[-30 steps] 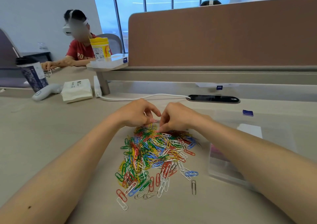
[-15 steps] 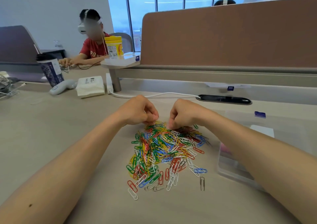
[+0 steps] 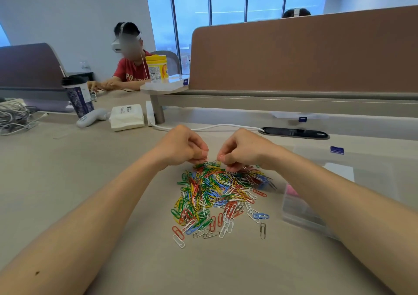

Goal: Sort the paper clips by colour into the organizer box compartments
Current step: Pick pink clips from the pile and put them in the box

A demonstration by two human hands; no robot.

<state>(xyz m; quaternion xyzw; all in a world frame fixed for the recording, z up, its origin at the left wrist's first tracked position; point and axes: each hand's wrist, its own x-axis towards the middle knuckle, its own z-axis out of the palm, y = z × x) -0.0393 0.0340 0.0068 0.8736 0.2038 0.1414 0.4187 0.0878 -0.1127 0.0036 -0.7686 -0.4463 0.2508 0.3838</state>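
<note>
Head view: left hand (image 3: 181, 146) and right hand (image 3: 244, 149) pinch paper clips (image 3: 217, 193); lone silver clip (image 3: 262, 230) lies lengthwise near-to-far.

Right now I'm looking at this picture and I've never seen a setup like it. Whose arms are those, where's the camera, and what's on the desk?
There is no machine here. A person wears one camera on the head, looking forward and down, so the two bare arms coming in from the bottom are their own. The left hand and right hand meet at the far edge of a pile of coloured clips on a desk. The right hand pinches what looks like a red clip. The left hand's fingers curl down onto the pile, and I cannot tell whether they hold a clip. The clear box for sorting lies to the right, partly behind the right forearm.
</note>
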